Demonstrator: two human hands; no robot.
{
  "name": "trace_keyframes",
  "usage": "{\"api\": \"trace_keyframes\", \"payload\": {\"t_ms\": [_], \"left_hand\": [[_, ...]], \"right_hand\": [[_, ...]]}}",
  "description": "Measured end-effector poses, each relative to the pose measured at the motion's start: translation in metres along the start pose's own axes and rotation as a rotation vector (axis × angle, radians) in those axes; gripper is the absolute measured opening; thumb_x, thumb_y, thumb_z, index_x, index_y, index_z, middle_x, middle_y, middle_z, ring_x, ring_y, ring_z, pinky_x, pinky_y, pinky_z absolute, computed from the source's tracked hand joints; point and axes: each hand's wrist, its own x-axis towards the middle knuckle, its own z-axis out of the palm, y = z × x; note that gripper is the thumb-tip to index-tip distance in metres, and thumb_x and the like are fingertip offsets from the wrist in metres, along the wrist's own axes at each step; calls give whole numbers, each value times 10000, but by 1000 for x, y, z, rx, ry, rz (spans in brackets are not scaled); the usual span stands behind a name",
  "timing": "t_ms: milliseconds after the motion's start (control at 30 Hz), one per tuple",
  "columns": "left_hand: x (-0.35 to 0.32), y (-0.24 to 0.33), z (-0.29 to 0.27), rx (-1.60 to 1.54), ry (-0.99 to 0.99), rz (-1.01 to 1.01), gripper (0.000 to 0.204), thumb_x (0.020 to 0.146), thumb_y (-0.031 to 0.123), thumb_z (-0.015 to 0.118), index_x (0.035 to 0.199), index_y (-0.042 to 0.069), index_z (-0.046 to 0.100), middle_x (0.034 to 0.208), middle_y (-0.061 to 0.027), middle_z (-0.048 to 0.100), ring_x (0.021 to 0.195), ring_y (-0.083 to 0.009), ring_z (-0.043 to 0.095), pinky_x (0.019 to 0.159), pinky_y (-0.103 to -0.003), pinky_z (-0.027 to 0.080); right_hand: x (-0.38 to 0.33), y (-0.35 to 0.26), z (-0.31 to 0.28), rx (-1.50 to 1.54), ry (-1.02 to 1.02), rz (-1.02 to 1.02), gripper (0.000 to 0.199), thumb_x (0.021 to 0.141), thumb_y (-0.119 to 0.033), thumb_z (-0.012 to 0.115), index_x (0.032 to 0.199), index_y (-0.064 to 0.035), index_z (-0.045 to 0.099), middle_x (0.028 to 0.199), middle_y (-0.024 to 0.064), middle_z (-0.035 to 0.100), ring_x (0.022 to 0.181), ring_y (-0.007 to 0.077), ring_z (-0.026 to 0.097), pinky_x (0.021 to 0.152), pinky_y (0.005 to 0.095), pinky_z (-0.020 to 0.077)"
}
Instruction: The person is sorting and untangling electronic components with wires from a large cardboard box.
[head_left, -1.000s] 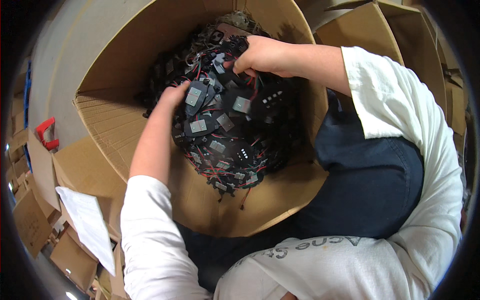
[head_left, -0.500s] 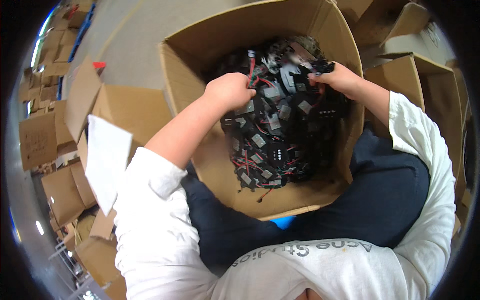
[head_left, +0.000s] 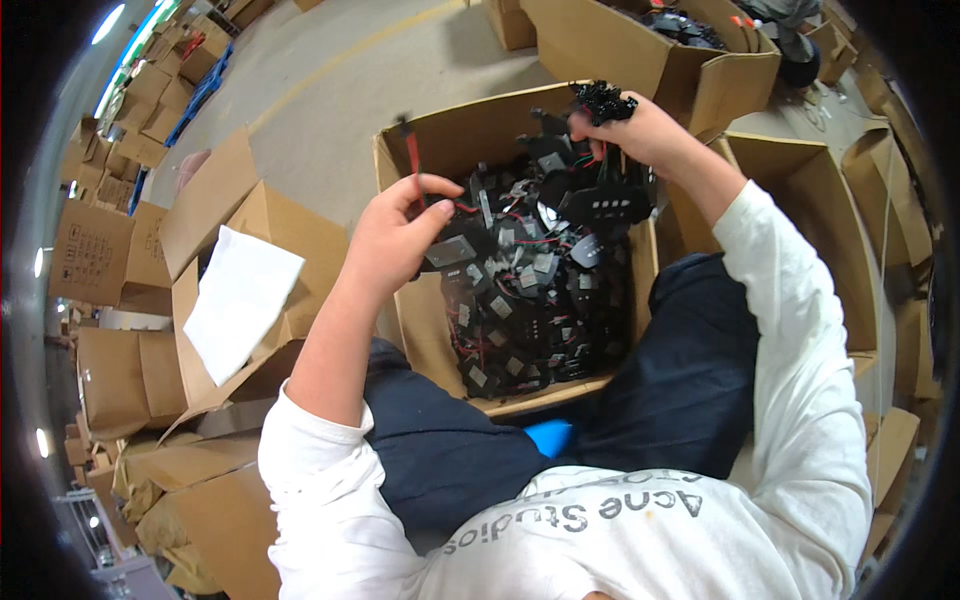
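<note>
Since half a second ago, the left hand [head_left: 400, 235] has moved from over the parts to the left side of the open carton, the right hand [head_left: 640, 130] has come up to its far rim, and the view now takes in more of the concrete floor [head_left: 350, 130], with its yellow line [head_left: 370, 55]. On that floor, between the person's legs in dark trousers [head_left: 430, 420], stands the open carton [head_left: 415, 310]. Beyond it is a far carton [head_left: 610, 45] that also holds dark parts; to the left another carton [head_left: 290, 245] stands with its flaps up, a white sheet [head_left: 245, 300] lying across it. Inside the open carton lies a pile [head_left: 540, 300] of small black parts with grey metal plates and thin wires. Near the far right corner, the right hand is closed on a bunch of black plugs [head_left: 603, 102] — wires run down from it toward a black part [head_left: 610, 205] with a row of pale spots. Just below the left hand is a black piece [head_left: 450, 250] with a grey plate, above the edge of the pile. Fingers curled, thumb and forefinger tips slightly apart, the left hand grips red wires [head_left: 413, 155] — they stand upward, ending in a small dark tip [head_left: 403, 122].
</note>
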Motion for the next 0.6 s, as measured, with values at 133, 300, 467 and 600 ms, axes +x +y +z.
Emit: {"api": "trace_keyframes", "payload": {"t_ms": [133, 300, 467, 600], "left_hand": [[-32, 29, 11, -310, 15, -32, 208, 997, 164, 657, 1145, 19, 679, 920, -5, 659, 864, -92, 597, 811, -248, 483], [-48, 38, 22, -340, -4, 32, 164, 1037, 142, 616, 1152, 26, 635, 909, 27, 633, 811, -51, 564, 744, -219, 467], [-51, 58, 35, -473, -97, 192, 141, 1024, 83, 620, 1149, 20, 637, 995, -1, 662, 894, -73, 613, 830, -235, 503], [-42, 47, 36, -447, -48, 189, 158, 1017, 65, 623, 1162, 9, 653, 1049, -17, 676, 923, -92, 635, 842, -255, 526]], "right_hand": [[-46, -19, 10, 55, 6, -47, 223, 971, -213, 720, 984, 10, 719, 897, 69, 739, 703, 119, 643, 745, 271, 514], [-88, -42, 70, 223, -153, -142, 240, 925, 43, 646, 1149, -13, 715, 1032, 61, 738, 891, 143, 686, 786, 306, 571], [-99, -48, 96, 82, -215, -256, 235, 888, 1, 705, 1120, -31, 714, 944, 48, 729, 795, 134, 675, 777, 305, 557], [-99, -56, 96, 312, -260, -108, 222, 947, -147, 741, 1133, -32, 705, 918, 32, 705, 801, 136, 653, 770, 309, 532]]}}
